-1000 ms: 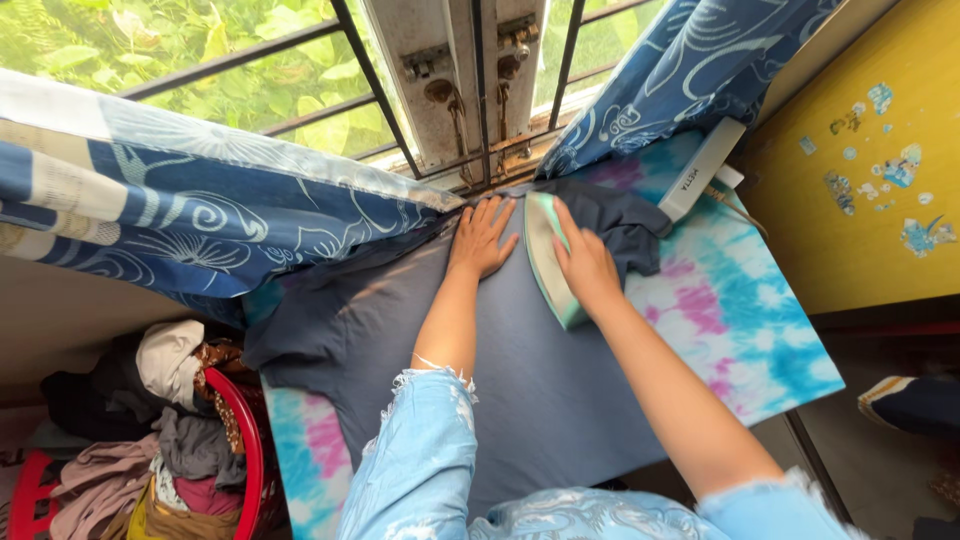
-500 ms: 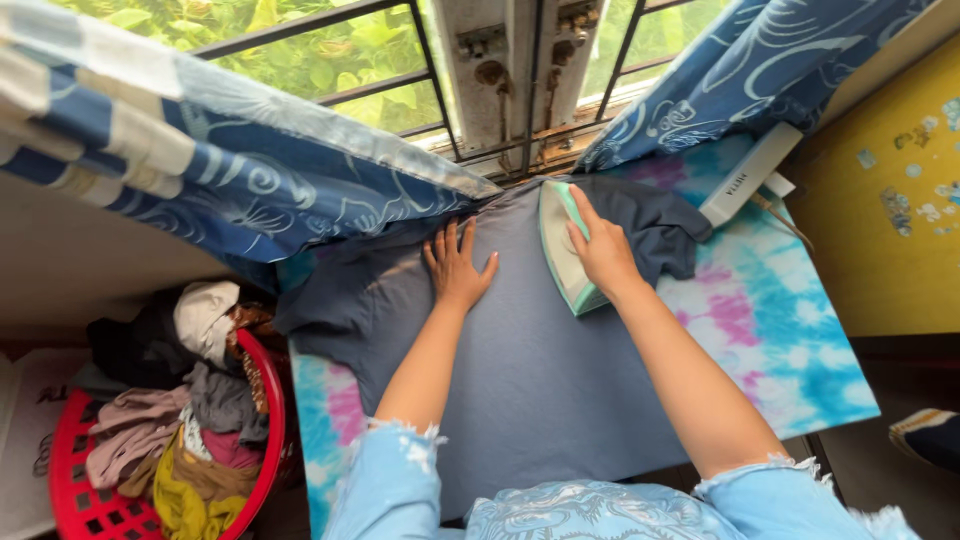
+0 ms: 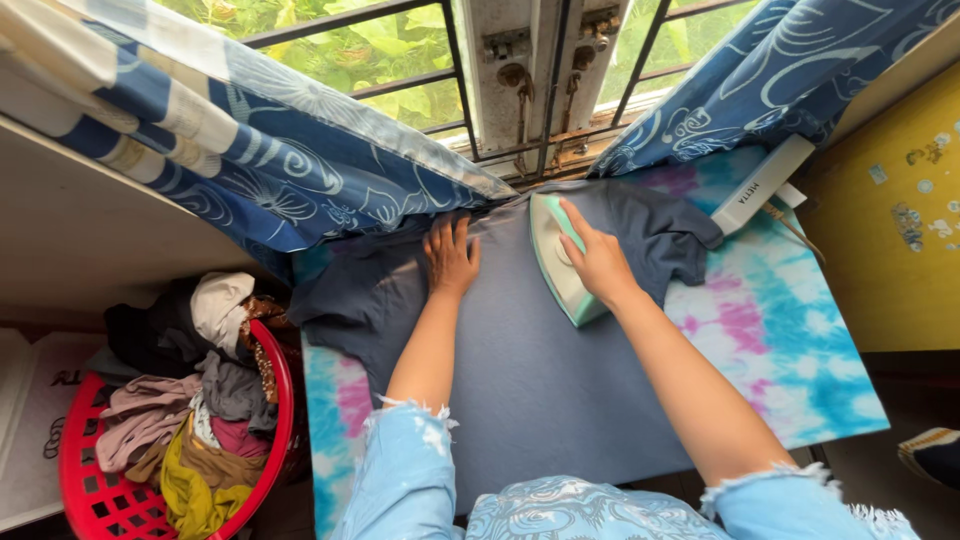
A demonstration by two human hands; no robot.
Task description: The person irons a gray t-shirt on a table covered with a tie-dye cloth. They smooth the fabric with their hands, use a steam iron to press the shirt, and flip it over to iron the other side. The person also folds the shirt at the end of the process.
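The right hand is wrapping its grip around an iron on the grey shirt, while the left hand beside it is lying spread flat, pinning the cloth smooth on the counter.

One grey garment is spread on the tie-dyed board, and one mint-green iron is seen near its far edge. One white box is counted at the far right corner. Two blue curtains and one red basket are seen.
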